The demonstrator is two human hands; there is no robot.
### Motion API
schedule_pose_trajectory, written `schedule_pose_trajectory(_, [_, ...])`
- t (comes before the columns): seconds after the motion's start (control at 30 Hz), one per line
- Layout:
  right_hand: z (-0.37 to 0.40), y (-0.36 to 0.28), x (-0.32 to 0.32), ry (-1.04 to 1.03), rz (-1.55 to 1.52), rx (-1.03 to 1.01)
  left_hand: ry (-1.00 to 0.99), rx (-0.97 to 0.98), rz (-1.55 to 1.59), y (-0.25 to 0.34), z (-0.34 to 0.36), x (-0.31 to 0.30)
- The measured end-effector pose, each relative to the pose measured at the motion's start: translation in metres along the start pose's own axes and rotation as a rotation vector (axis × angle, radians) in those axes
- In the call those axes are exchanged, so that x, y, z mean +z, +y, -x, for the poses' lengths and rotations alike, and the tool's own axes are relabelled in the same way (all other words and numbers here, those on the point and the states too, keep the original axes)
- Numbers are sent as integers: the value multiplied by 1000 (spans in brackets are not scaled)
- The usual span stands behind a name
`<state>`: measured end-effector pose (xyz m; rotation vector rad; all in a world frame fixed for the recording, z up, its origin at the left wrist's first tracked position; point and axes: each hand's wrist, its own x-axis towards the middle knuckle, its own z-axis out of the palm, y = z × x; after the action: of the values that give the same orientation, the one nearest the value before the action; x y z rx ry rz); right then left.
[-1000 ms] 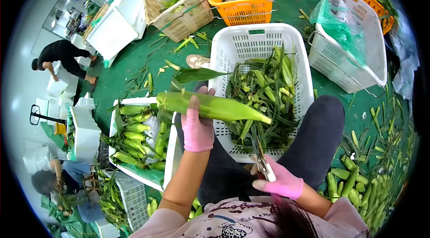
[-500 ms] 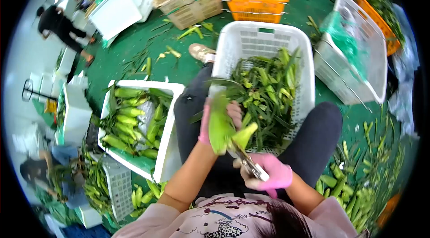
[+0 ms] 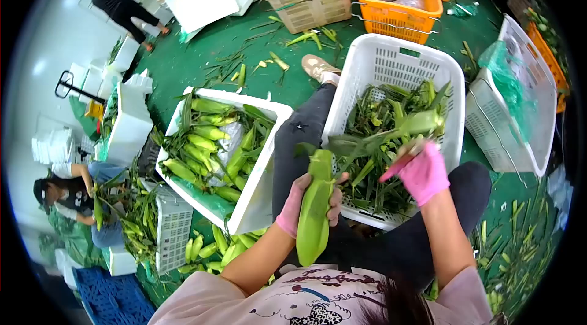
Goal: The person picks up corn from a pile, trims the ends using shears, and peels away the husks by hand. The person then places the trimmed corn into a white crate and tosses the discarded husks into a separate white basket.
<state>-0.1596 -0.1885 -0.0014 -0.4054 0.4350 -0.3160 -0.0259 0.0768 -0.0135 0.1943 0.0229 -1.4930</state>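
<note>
My left hand [image 3: 292, 207], in a pink glove with bare fingertips, is closed around an ear of corn [image 3: 315, 221] in its green husk. The ear stands lengthwise in front of my chest, its blunt cut end toward the crate. My right hand [image 3: 425, 172], also pink-gloved, is closed over the white crate [image 3: 455, 96]; the metal cutting tool it gripped earlier is mostly hidden by fingers and blur. Just beyond it, a cut husk piece [image 3: 422, 123] with a long leaf hangs above the husk trimmings [image 3: 373, 169] heaped in the crate.
On my left, a white foam box [image 3: 278, 118] holds several ears of corn, with more ears [image 3: 229, 245] on the floor. Orange [image 3: 397, 19] and beige [image 3: 306, 7] crates stand ahead, another white crate [image 3: 507, 123] at right. A co-worker [image 3: 67, 196] sits at far left; another person [image 3: 119, 4] stands behind.
My right hand has moved from low by the corn's base up and right over the crate. The corn has been turned in my left hand, and a leafy piece has come away. The view has shifted left.
</note>
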Motion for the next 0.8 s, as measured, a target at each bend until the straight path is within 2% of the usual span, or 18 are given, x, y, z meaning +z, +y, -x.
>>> schedule_pose_trajectory(0.03, [7, 8, -15, -177, 2, 164, 141, 93, -269, 3, 0, 7])
schedule_pose_trajectory(0.1, [33, 38, -32, 79, 122, 473, 407, 296, -807, 4, -6, 34])
schedule_pose_trajectory(0.13, [50, 45, -21, 106, 118, 431, 466, 447, -967, 1, -16, 48])
schedule_pose_trajectory(0.17, [69, 45, -2, 139, 112, 392, 403, 414, -1061, 3, -19, 50])
schedule_pose_trajectory(0.23, [94, 32, 27, 109, 365, 149, 310, 548, -1362, -4, -33, 48])
schedule_pose_trajectory(0.27, [101, 18, 45, 119, 384, 129, 172, 605, -1634, 1, -43, 54])
schedule_pose_trajectory(0.3, [107, 8, 59, 132, 399, 105, 125, 625, -1868, 1, -50, 57])
schedule_pose_trajectory(0.33, [111, 5, 64, 127, 399, 27, 70, 614, -1969, 0, -56, 60])
schedule_pose_trajectory(0.47, [108, -8, 69, 47, 751, -22, -144, 603, -2221, -7, -75, 72])
schedule_pose_trajectory(0.57, [101, -6, 60, 45, 651, 49, -152, 539, -2141, -4, -80, 66])
schedule_pose_trajectory(0.6, [98, -4, 61, 36, 548, 54, -154, 434, -1958, -3, -77, 49])
schedule_pose_trajectory(0.63, [98, 1, 62, 25, 443, 63, 43, 246, -1387, -20, -68, 38])
schedule_pose_trajectory(0.7, [94, 15, 66, -3, 229, 89, 11, 268, -1027, -31, -65, 19])
schedule_pose_trajectory(0.77, [96, 22, 61, -106, 13, 51, -19, 317, -746, -46, -66, 28])
schedule_pose_trajectory(0.8, [99, 28, 62, -53, -295, 19, 4, 357, -548, -53, -72, 28])
